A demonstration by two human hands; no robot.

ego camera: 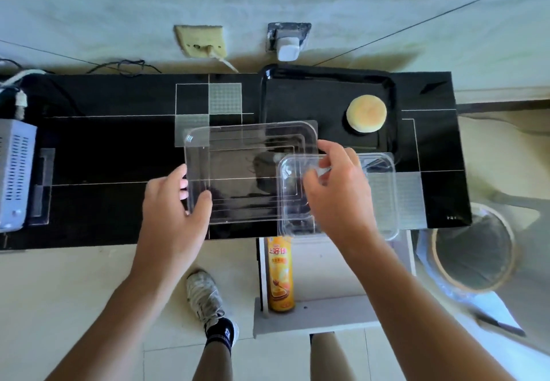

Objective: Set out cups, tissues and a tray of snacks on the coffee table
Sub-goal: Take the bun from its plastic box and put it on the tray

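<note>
A person is opening a clear plastic clamshell box (339,193) above the near edge of a black glass coffee table (119,154), apparently emptying snacks onto the black tray (327,83) lying beyond the fingers. The left hand (175,202) is pinching the left rim of the flat clear lid (247,172), thumb on top and fingers curled beneath. The right hand (336,184) is reaching into the deeper half, its fingers bent and gathered; whether they are gripping the plastic or something inside cannot be told. One round pale bun (366,114) is sitting on the tray, well beyond the right fingertips.

The box is hanging partly past the table edge, so a loose grip on the thin, flexing plastic could likely be tipping it to the floor. No cups or tissues are showing on the table.

Below the right wrist, an orange snack canister (280,273) is lying on a low white shelf (333,315), carrying Chinese characters too blurred to read with confidence. Small white marks at the table's near right corner are illegible.
</note>
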